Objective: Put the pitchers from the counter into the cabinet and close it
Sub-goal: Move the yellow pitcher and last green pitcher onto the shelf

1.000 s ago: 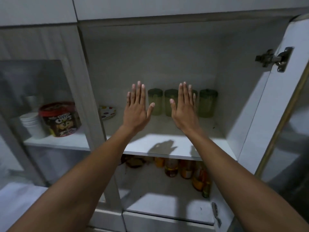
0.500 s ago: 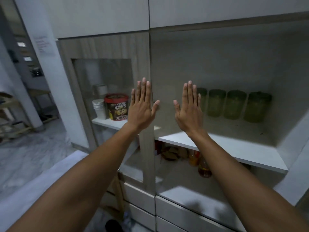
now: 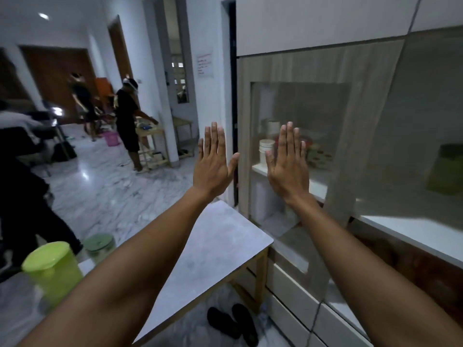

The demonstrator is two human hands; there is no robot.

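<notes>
Two pitchers stand on the grey counter (image 3: 220,246) at the lower left: a bright green one with a lid (image 3: 53,271) and, behind it, a paler one with a dark green lid (image 3: 99,246). My left hand (image 3: 213,166) and my right hand (image 3: 288,169) are both held up flat, fingers spread, holding nothing, well to the right of the pitchers. The cabinet (image 3: 370,101) fills the right side; its open compartment shows a green pitcher (image 3: 444,169) on the white shelf (image 3: 413,234) at the far right.
A glass-fronted compartment (image 3: 300,116) holds white cups (image 3: 266,149) and a tub. Drawers (image 3: 288,296) sit below. Black sandals (image 3: 233,324) lie on the marble floor under the counter. Two people stand by a wooden table (image 3: 152,136) at the back left; a dark-clothed person is at the left edge.
The view has swung left, from the open cabinet shelf to the counter and room. Both hands stay raised and spread. The pitchers on the counter have come into view.
</notes>
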